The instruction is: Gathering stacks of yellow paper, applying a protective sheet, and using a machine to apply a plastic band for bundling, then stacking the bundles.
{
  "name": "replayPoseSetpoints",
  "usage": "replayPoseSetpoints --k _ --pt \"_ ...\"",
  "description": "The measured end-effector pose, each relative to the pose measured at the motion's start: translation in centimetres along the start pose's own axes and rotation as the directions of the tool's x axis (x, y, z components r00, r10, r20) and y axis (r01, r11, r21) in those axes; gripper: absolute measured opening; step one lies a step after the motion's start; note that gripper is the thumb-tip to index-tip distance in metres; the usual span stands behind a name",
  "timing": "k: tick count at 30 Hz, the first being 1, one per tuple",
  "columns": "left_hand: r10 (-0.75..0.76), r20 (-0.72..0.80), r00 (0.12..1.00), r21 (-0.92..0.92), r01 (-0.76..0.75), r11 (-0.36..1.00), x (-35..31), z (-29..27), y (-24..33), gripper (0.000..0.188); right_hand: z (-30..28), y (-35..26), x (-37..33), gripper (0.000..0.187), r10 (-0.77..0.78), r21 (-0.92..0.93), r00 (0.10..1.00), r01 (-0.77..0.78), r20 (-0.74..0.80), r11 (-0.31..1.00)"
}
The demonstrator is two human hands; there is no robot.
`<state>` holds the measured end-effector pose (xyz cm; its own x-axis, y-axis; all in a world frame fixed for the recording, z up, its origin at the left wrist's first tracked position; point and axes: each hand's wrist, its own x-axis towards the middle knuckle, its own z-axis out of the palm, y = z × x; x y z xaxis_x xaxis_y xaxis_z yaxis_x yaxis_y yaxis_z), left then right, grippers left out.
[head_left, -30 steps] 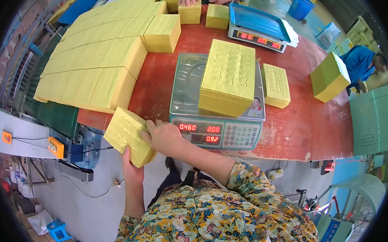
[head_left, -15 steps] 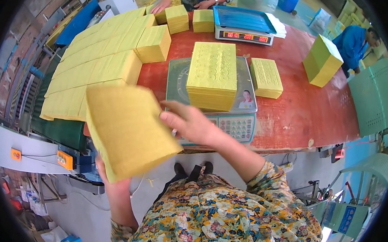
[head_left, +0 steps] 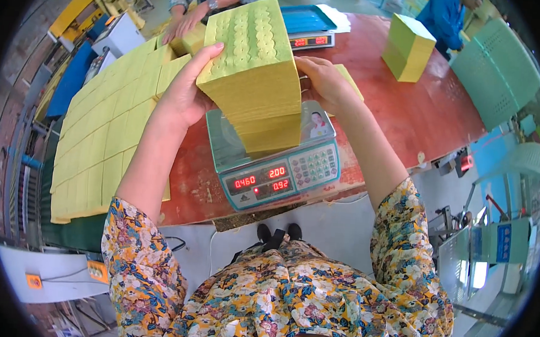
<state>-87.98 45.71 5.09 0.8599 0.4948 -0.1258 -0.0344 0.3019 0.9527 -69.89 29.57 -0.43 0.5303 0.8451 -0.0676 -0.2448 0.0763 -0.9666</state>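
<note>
Between my two hands is a thick stack of yellow paper (head_left: 252, 91), its embossed face upward. My left hand (head_left: 191, 94) is closed on its left side, thumb on the top edge. My right hand (head_left: 329, 86) presses its fingers against the right side. Directly below, another stack of yellow paper (head_left: 276, 138) rests on the digital scale (head_left: 225, 151); the held stack is over it, and whether they touch fully I cannot tell. Red digits glow on the scale's front panel. A smaller yellow stack (head_left: 349, 81) shows partly behind my right hand.
Rows of yellow paper stacks (head_left: 100, 141) fill the left side. On the red table (head_left: 401, 120) stand a second scale with a blue tray (head_left: 305, 19) and a tall yellow stack (head_left: 408, 50). Across the table are a co-worker's hands (head_left: 186, 24); another person in blue (head_left: 441, 20) is far right.
The stack that was tilted at the left is now over the scale, embossed face up. My right hand has come onto its right side. The view has shifted.
</note>
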Motion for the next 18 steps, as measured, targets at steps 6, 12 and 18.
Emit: replayPoseSetpoints --k 6,12,18 --pt "-0.085 0.007 0.996 0.046 0.084 0.995 0.7 0.3 -0.9 0.058 -1.0 1.5 0.4 0.032 0.032 -0.053 0.997 -0.036 -0.072 0.998" --pt "-0.061 0.040 0.997 0.066 0.058 0.996 1.4 -1.5 -1.5 0.061 -1.0 2.1 0.9 0.028 -0.029 -0.058 0.997 0.024 -0.078 0.998" --pt "-0.049 -0.029 0.998 0.131 0.052 0.990 0.6 -1.2 -1.6 0.062 -0.3 2.5 0.9 0.032 -0.068 -0.154 0.992 0.051 -0.107 0.987"
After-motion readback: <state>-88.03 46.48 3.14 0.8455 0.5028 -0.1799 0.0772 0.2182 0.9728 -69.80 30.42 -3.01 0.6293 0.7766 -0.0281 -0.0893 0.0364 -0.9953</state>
